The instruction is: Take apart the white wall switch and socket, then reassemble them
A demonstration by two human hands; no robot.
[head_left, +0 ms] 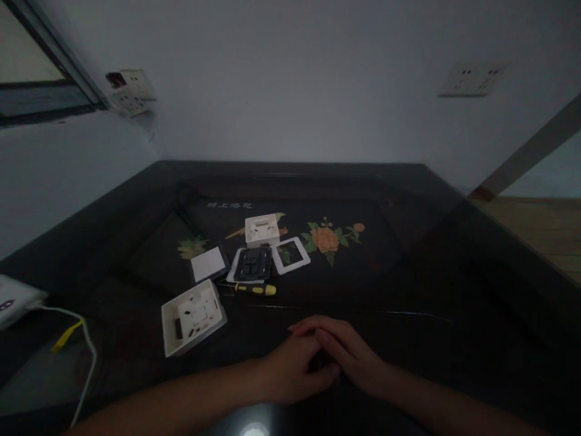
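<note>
My left hand point(290, 369) and my right hand point(351, 354) rest together on the dark table point(431, 290) at the near edge. The right hand's fingers lie stretched out over the left hand's fingers, which are partly covered. Neither hand holds anything. Beyond them lie switch parts: a white back box point(193, 315) nearest the left hand, a yellow-and-black screwdriver point(255, 289), a dark switch module point(253, 264), a white cover plate point(209, 264), a white frame point(290, 254) and a second white box point(262, 230).
The table top carries a painted flower point(325, 239). A white device point(11, 300) with a white cable point(88, 351) sits at the table's left edge. Wall sockets point(472, 79) are on the back wall, and another socket point(129, 91) is at the left corner.
</note>
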